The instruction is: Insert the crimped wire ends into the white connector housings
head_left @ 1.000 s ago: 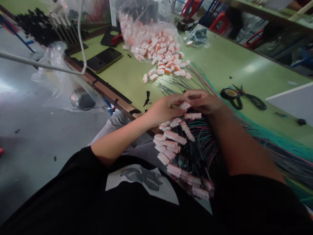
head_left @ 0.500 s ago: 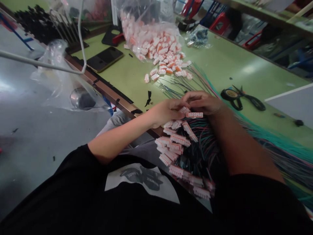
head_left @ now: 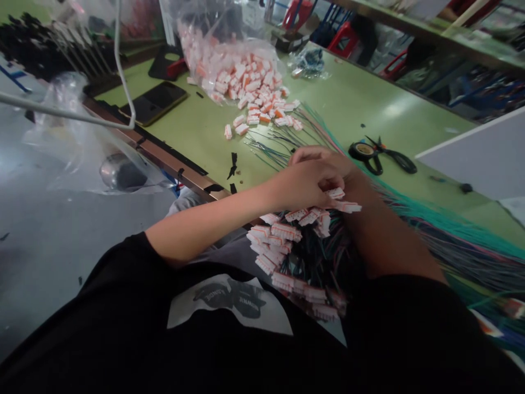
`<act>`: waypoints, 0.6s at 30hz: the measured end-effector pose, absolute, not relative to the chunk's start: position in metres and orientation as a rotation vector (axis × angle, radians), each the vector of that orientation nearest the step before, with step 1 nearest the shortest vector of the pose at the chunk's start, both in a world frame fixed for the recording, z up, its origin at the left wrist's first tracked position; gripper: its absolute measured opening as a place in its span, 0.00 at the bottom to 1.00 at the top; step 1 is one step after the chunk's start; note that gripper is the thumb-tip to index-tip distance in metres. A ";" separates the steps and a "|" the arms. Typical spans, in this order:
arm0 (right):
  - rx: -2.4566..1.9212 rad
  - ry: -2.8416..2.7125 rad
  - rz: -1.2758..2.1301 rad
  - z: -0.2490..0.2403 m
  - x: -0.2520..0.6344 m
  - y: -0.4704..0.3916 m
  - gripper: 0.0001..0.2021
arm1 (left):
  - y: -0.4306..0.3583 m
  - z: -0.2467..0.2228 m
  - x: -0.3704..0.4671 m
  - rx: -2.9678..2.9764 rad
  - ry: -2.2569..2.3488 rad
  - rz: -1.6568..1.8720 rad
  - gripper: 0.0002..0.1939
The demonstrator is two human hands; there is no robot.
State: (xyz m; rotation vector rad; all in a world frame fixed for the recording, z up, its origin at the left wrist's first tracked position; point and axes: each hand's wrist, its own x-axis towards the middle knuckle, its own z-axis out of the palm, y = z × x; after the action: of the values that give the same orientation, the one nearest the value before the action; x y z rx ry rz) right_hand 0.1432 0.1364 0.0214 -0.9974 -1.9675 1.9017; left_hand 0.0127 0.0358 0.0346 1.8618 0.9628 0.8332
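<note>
My left hand [head_left: 307,182] curls over a white connector [head_left: 336,193] at the wire bundle [head_left: 305,260]; right hand [head_left: 326,157] behind, half hidden. Either hand's fingers pinching: cannot tell. (Shirt print [head_left: 233,300] reads "BROWNIE".)

Two bare hands met above a cluster of wired connectors [head_left: 285,231].
The left hand [head_left: 308,180] crossed in front of the right hand [head_left: 320,155], partly hiding it, with its fingertips at a white-and-orange connector [head_left: 336,193]. Beyond, loose connectors [head_left: 252,90] spilled from a clear bag [head_left: 229,19] onto the green table [head_left: 192,134], where a phone [head_left: 159,102] lay. Scissors [head_left: 397,158] rested beside a tape roll [head_left: 363,149], near teal wires [head_left: 435,219].
</note>
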 end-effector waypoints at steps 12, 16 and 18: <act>-0.903 -1.945 2.015 0.020 0.141 0.137 0.13 | 0.036 0.030 0.013 1.860 0.986 0.824 0.13; -0.866 -1.951 2.028 0.020 0.141 0.136 0.12 | 0.039 0.021 0.013 1.830 0.932 0.893 0.13; -0.864 -1.939 2.024 0.020 0.141 0.134 0.10 | 0.039 0.019 0.013 1.819 0.933 0.909 0.13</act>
State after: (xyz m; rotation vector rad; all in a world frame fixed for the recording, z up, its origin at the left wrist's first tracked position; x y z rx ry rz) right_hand 0.1413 0.1342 0.0198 -0.8643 -1.9392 2.0237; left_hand 0.0131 0.0394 0.0192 1.8194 0.9327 0.9095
